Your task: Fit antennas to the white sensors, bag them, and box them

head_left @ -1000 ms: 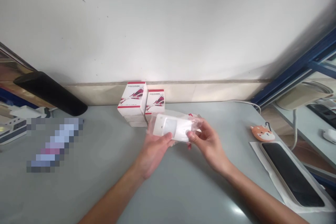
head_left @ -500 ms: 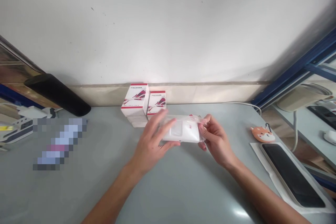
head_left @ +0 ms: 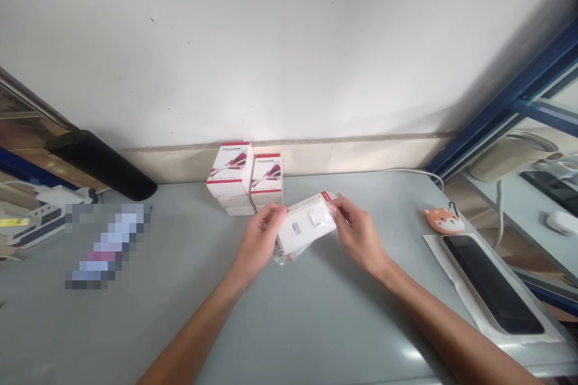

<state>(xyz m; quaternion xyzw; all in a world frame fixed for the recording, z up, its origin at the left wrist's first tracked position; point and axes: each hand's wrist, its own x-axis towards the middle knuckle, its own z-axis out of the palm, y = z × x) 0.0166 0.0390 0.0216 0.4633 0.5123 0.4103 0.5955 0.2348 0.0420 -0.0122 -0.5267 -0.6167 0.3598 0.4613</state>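
Your left hand and right hand are both closed on a white plastic device in a clear bag, gripping it from opposite ends above the grey tabletop. Just behind the bag stand two stacks of white, red-edged boxes. Well to its right lie an orange animal-shaped trinket and a black phone on a white sheet; well to its left lies a black cylinder.
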